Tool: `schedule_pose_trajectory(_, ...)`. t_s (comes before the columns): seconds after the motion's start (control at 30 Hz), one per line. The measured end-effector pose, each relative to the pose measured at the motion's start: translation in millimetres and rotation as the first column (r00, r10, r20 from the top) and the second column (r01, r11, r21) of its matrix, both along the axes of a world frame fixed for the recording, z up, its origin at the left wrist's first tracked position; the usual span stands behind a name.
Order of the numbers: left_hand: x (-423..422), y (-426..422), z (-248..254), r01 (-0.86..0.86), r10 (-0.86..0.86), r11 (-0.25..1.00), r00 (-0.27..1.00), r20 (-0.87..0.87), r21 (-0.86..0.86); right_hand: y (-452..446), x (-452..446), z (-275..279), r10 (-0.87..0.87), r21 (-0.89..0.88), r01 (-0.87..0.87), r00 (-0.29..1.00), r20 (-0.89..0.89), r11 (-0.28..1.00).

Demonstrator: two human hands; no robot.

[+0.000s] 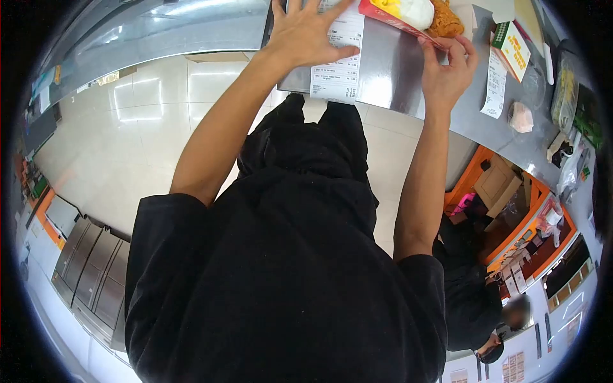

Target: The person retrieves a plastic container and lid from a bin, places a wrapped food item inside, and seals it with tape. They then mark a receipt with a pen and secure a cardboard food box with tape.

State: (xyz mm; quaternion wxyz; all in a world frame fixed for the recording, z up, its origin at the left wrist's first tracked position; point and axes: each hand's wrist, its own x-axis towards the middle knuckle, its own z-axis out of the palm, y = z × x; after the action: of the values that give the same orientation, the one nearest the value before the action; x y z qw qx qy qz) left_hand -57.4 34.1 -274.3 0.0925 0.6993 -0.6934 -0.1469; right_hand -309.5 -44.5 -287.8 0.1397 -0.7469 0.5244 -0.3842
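Observation:
My left hand (305,33) lies with fingers spread over the left edge of a long printed receipt (345,64) on the steel counter. My right hand (449,67) pinches the near right edge of a red cardboard food box (393,22) between thumb and fingers. In that box are a piece of fried chicken (445,22), a white mound (412,11) that looks like rice, and something yellow (386,6). The box's far side is cut off by the top of the view.
Right of my hand are a green-and-white carton (511,51), a second receipt (495,86) and a small pinkish-white lump (521,118). A plastic container (564,92) stands farther right. Another person (469,293) in black is at the lower right, near orange shelving (491,246).

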Motion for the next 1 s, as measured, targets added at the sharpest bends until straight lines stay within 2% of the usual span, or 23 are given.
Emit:
schedule_pose_trajectory(0.13,-2,-4,-10,-0.02,0.019,0.998,1.0,-0.013,-0.063,18,2,-8,-0.016,0.033,0.019,0.994,-0.106,0.999)
schedule_pose_trajectory(0.17,-2,-4,-15,-0.021,0.02,0.998,1.0,-0.014,-0.062,19,2,-10,-0.014,0.017,0.016,0.996,-0.084,1.0)
schedule_pose_trajectory(0.23,-1,0,-23,0.014,-0.004,0.983,0.999,0.055,-0.185,23,4,-11,-0.012,0.004,0.012,0.998,-0.059,1.0)
schedule_pose_trajectory(0.27,0,6,-24,0.014,-0.004,0.983,0.998,0.056,-0.185,26,5,-9,-0.038,-0.029,0.039,0.999,0.005,0.999)
schedule_pose_trajectory(0.33,4,21,-22,-0.038,-0.031,0.957,0.972,-0.233,-0.286,35,4,-2,-0.062,-0.07,0.066,0.996,0.069,0.995)
schedule_pose_trajectory(0.4,8,40,-32,-0.041,-0.046,0.95,0.962,-0.27,-0.309,53,-3,2,-0.189,-0.067,0.192,0.981,0.05,0.979)
schedule_pose_trajectory(0.43,9,51,-35,-0.045,-0.055,0.95,0.95,-0.307,-0.309,64,-3,2,-0.234,0.0,0.235,0.968,0.089,0.972)
schedule_pose_trajectory(0.47,8,60,-31,-0.046,-0.061,0.945,0.948,-0.312,-0.325,74,-7,2,-0.234,-0.018,0.236,0.968,0.088,0.972)
schedule_pose_trajectory(0.53,8,84,-19,-0.039,-0.043,0.97,0.944,-0.327,-0.24,94,-14,-3,-0.234,0.093,0.227,0.97,0.065,0.969)
schedule_pose_trajectory(0.6,6,102,-13,-0.106,-0.027,0.96,0.886,-0.462,-0.26,104,-22,-7,-0.255,0.053,0.249,0.951,0.172,0.967)
schedule_pose_trajectory(0.67,0,113,-4,-0.158,0.02,0.956,0.876,-0.482,-0.246,107,-52,-10,-0.28,0.095,0.268,0.948,0.149,0.959)
schedule_pose_trajectory(0.7,-2,121,-3,-0.17,0.023,0.945,0.888,-0.46,-0.28,104,-57,0,-0.358,0.113,0.342,0.915,0.184,0.933)
schedule_pose_trajectory(0.83,-18,125,8,-0.218,0.028,0.889,0.904,-0.427,-0.402,67,-140,13,-0.466,-0.007,0.477,0.861,0.207,0.879)
schedule_pose_trajectory(0.9,-30,116,22,-0.112,-0.113,0.905,0.867,-0.485,-0.41,43,-187,28,-0.59,-0.061,0.611,0.783,0.2,0.79)
schedule_pose_trajectory(0.93,-44,106,26,-0.113,-0.111,0.902,0.871,-0.478,-0.416,32,-211,36,-0.617,-0.088,0.636,0.768,0.172,0.766)
schedule_pose_trajectory(1.0,-90,79,38,-0.047,-0.221,0.916,0.77,-0.598,-0.399,7,-249,47,-0.629,-0.099,0.647,0.76,0.162,0.756)
